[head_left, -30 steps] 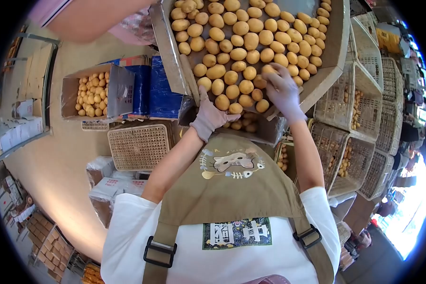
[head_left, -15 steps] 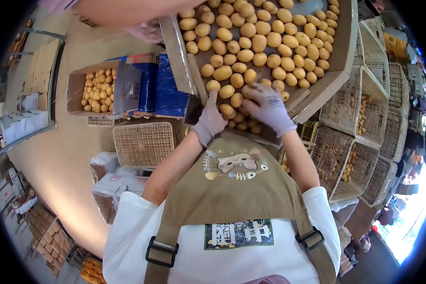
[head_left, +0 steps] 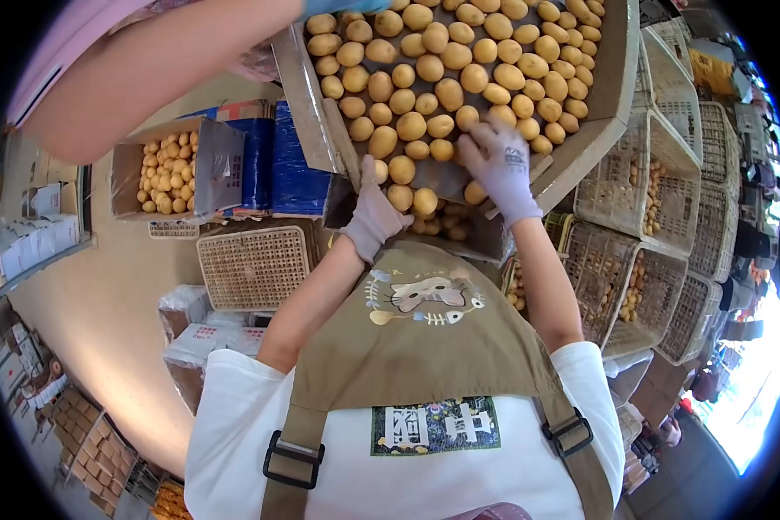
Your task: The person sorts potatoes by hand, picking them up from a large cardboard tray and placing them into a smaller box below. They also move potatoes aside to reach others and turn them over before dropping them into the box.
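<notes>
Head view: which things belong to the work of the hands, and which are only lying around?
In use: left hand, right hand, yellow fruits, sorting tray.
Lying about: side carton of fruit, flat woven basket, wicker baskets, white packages.

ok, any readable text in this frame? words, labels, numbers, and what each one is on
Nothing is clear enough to quote.
Shirt patch: two big white characters, too stylised to read for sure.
Right hand: small dark print on its back, blurred.
Apron: cat and fishbone picture, no words.
Cartons at far left: print too small to read.
</notes>
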A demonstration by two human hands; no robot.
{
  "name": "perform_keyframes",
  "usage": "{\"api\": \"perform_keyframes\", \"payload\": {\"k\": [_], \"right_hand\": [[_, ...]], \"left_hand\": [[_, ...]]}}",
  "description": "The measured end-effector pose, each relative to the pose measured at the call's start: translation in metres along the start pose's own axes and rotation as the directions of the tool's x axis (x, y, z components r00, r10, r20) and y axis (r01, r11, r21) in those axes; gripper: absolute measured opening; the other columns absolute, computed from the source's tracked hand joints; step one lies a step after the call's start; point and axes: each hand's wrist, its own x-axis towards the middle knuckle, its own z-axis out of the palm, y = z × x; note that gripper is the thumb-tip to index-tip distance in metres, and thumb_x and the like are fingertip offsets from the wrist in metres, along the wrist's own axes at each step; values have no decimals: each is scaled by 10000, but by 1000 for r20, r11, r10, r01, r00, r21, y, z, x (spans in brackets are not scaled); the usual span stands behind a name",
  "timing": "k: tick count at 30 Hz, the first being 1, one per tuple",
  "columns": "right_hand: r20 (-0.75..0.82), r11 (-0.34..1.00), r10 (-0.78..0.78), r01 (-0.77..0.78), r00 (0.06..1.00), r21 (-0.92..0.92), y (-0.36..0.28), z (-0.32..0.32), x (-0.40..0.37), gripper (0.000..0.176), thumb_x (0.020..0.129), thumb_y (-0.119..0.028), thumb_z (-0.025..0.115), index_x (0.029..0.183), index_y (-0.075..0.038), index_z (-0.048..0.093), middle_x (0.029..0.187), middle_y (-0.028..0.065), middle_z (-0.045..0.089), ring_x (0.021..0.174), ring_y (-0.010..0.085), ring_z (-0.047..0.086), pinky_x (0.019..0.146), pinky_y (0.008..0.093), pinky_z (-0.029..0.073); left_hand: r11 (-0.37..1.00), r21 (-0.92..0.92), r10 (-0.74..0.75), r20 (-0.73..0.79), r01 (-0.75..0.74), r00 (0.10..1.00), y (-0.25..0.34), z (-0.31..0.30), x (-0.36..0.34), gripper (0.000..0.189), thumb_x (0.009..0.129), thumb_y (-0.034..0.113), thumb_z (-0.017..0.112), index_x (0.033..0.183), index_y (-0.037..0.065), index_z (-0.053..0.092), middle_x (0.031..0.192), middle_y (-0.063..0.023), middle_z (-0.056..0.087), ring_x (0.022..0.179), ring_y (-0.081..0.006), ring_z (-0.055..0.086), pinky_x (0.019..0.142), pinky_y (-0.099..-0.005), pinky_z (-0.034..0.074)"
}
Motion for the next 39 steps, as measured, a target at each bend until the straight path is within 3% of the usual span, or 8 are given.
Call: {"api": "perform_keyframes", "payload": {"k": [1, 5, 13, 18, 20, 32, 37, 39], "right_hand": [[-213, 991, 16, -43, 977, -125, -8, -3, 3, 413, 834, -454, 671, 1202, -270, 705, 1487, 148, 477, 1360, 413, 405, 1047, 621, 321], [283, 961, 117, -37, 952, -273, -11, -11, -9, 627, 881, -538, 637, 1472, -398, 482, 1623, 173, 288, 1524, 451, 80, 1182, 642, 107], [-117, 965, -262, 261, 958, -24, -55, 7, 24, 173, 829, -194, 656, 988, -158, 712, 954, 75, 689, 901, 312, 671, 808, 466, 494], [374, 907, -52, 200, 926, -370, -140, 51, 54, 422, 914, -197, 570, 1336, -193, 578, 1352, 184, 539, 992, 322, 695, 822, 488, 536], [497, 901, 36, 187, 867, -391, -146, 55, 61, 398, 920, -243, 583, 1313, -184, 585, 1316, 179, 574, 997, 324, 691, 832, 489, 534], [245, 973, 98, -41, 965, -228, -51, 35, 41, 333, 944, -312, 572, 1263, -224, 612, 1065, 168, 661, 918, 341, 695, 749, 459, 548], [-250, 941, -337, 319, 908, -110, -26, -56, -7, 327, 825, -68, 691, 1146, -131, 677, 1027, 86, 675, 862, 287, 669, 756, 390, 552], [-577, 992, 126, -97, 807, 81, 61, -87, -20, 327, 847, -63, 671, 1171, -25, 651, 1154, 135, 675, 1013, 311, 662, 892, 398, 548]], "left_hand": [[1000, -6, 9, 6, -9, 1000, -2, -4, 5, 729, 979, 665, 307, 1557, 223, 270, 1606, -45, 335, 1490, -339, 281, 1117, -722, 154], [998, 39, 47, -8, -47, 999, -2, -5, 6, 679, 994, 604, 322, 1540, 202, 297, 1598, -50, 347, 1486, -339, 287, 1113, -722, 164], [981, 172, 74, 84, -88, 994, -11, -41, 37, 526, 981, 353, 547, 1451, 152, 422, 1474, -20, 499, 1401, -245, 409, 1137, -574, 297], [666, 473, 306, 531, -576, 790, -8, -35, 25, 588, 972, 428, 572, 1455, 134, 411, 1470, -62, 499, 1356, -271, 474, 1114, -543, 383], [997, -57, 66, 327, -50, 943, -5, -31, 17, 706, 968, 624, 462, 1505, 179, 355, 1534, -74, 427, 1398, -347, 428, 1134, -588, 346], [993, -105, -42, 135, 56, 990, -3, 3, 11, 868, 920, 784, 309, 1567, 209, 256, 1595, -89, 325, 1470, -383, 285, 1123, -716, 234], [999, -38, -11, 218, 19, 976, -1, -11, 13, 852, 933, 758, 297, 1573, 199, 249, 1624, -82, 283, 1483, -375, 269, 1122, -709, 249], [996, -53, -56, 224, 69, 973, 1, -6, 10, 860, 928, 763, 296, 1576, 200, 246, 1632, -79, 272, 1487, -372, 264, 1117, -713, 252]]}}
